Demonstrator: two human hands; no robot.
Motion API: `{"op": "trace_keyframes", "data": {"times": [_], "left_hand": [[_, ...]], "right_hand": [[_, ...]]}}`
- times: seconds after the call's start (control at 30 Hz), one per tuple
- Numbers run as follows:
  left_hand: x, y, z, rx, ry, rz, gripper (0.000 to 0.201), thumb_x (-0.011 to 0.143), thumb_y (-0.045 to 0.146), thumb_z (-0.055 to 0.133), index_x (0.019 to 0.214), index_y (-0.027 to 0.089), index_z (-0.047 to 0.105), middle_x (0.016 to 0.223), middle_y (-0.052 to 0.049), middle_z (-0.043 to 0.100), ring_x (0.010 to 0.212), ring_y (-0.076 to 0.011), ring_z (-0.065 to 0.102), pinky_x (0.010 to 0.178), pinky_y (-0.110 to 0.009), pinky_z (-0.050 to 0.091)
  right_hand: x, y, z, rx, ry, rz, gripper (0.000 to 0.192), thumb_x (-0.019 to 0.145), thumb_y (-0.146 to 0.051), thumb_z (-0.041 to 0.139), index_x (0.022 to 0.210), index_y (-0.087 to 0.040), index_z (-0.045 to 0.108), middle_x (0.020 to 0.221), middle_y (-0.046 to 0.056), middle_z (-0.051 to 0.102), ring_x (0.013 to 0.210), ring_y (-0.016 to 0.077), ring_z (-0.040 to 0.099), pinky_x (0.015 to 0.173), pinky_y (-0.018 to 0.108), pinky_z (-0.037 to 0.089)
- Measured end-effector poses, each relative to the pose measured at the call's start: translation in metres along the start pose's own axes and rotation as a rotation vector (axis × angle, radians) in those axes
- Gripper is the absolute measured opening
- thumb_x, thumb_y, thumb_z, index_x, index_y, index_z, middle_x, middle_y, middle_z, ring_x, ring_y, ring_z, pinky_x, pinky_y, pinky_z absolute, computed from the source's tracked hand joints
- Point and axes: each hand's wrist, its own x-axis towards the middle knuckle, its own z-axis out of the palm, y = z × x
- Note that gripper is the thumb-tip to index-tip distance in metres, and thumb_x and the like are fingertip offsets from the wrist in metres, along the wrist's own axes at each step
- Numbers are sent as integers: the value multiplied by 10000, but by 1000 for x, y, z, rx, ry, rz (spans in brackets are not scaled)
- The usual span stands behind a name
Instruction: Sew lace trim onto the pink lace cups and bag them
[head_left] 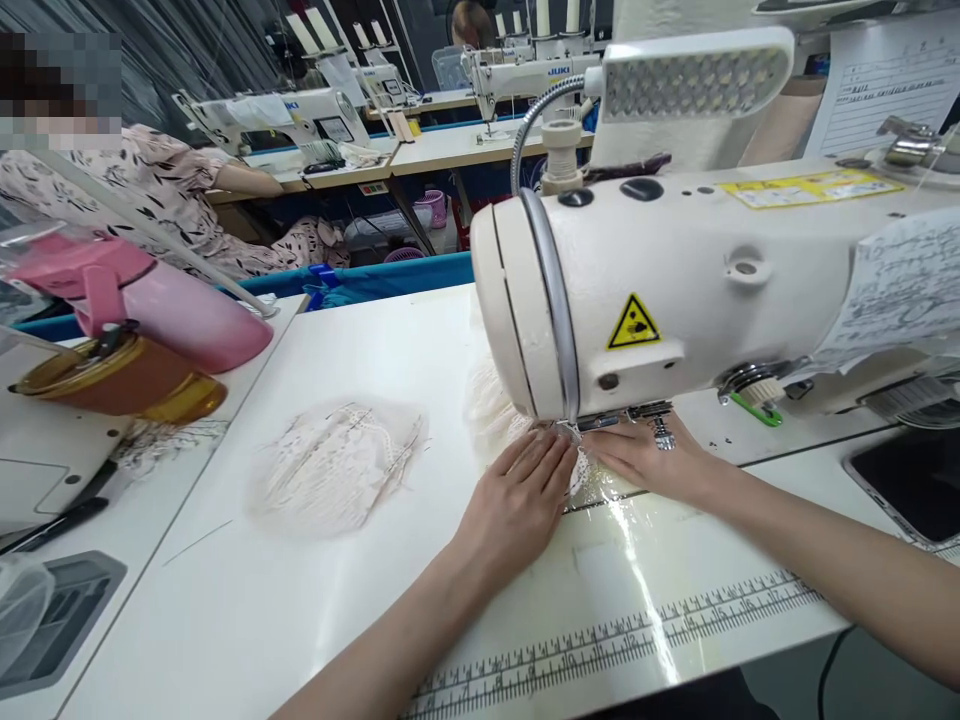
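Observation:
A white sewing machine [675, 270] fills the right side, and its needle area is mostly hidden behind the head. Cream lace fabric [491, 405] lies under and behind the head, with a scalloped edge showing between my hands. My left hand [521, 490] lies over the fabric left of the needle area, fingers extended and pressing down. Under the head, my right hand [649, 455] reaches in from the right, its fingers stretched out at the fabric's edge and partly hidden by machine parts. A second lace piece [341, 465] lies flat to the left.
A pink bottle [195, 310] and an amber cup [112, 375] stand at the left. A printed ruler [600, 655] runs along the front edge. A lamp [694, 75] hangs above the machine. Behind, a person in a patterned garment [161, 200] sits near other sewing machines [292, 115].

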Motion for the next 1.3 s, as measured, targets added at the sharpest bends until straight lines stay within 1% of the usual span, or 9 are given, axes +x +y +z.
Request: {"op": "trace_keyframes", "data": {"times": [0.1,0.23,0.33,0.4,0.47,0.77,0.9,1.17,1.3], "left_hand": [[0,-5,-3,2,-25,33,377,919,163,385,1218,49,586,1241,-120,608,1151,-241,580,1023,-435,460],[0,-12,-8,-14,-66,44,390,914,150,353,1192,49,607,1239,-124,608,1153,-254,578,1039,-462,444],[0,-16,-11,-20,-60,40,384,901,137,358,1160,51,629,1226,-124,617,1143,-256,584,1035,-454,449],[0,-18,-11,-9,-55,40,385,896,130,363,1166,52,626,1220,-121,623,1135,-259,589,1024,-447,458],[1,-19,-10,7,-55,42,385,893,125,368,1169,53,625,1217,-120,626,1124,-262,594,1016,-443,463],[1,-16,-6,67,-18,-6,371,880,108,376,1122,34,647,1180,-141,645,1087,-271,606,1034,-448,429],[0,-11,-2,115,-37,-47,383,879,106,369,1149,35,630,1197,-149,634,1096,-267,599,1051,-452,401],[0,-5,0,177,-45,-111,366,885,131,388,1144,45,632,1203,-162,627,1108,-282,590,1055,-464,373],[0,-4,-2,177,-58,-118,371,903,176,397,1192,77,607,1197,-159,630,1110,-285,590,1035,-472,386]], "right_hand": [[1,-5,-5,-121,1,-51,272,897,-78,456,989,-232,662,922,9,669,756,147,598,716,309,470],[-2,-14,-6,-243,83,-140,265,897,-71,472,1074,-188,630,1035,14,682,848,145,595,724,295,444],[-2,-19,-2,-197,96,-203,280,917,-38,413,1057,-169,617,996,10,692,969,140,578,841,308,423],[-1,-21,0,-165,119,-223,268,919,-26,408,1000,-170,620,969,-5,696,984,138,576,885,330,403],[1,-21,0,-146,135,-234,251,919,-26,420,976,-166,621,960,-15,697,961,137,587,886,337,398],[-2,-19,2,-96,118,-224,263,923,-28,413,1025,-152,622,1009,8,696,989,144,592,897,332,411],[-4,-17,5,-90,118,-206,249,902,-30,464,1049,-151,624,1052,13,686,986,144,586,876,320,427],[-3,-15,4,-63,21,-147,326,880,6,456,1058,-187,650,1066,46,675,971,143,593,825,279,457],[-3,-13,1,-87,43,-111,332,875,15,446,1028,-192,656,1062,31,677,928,139,615,784,278,470]]}}
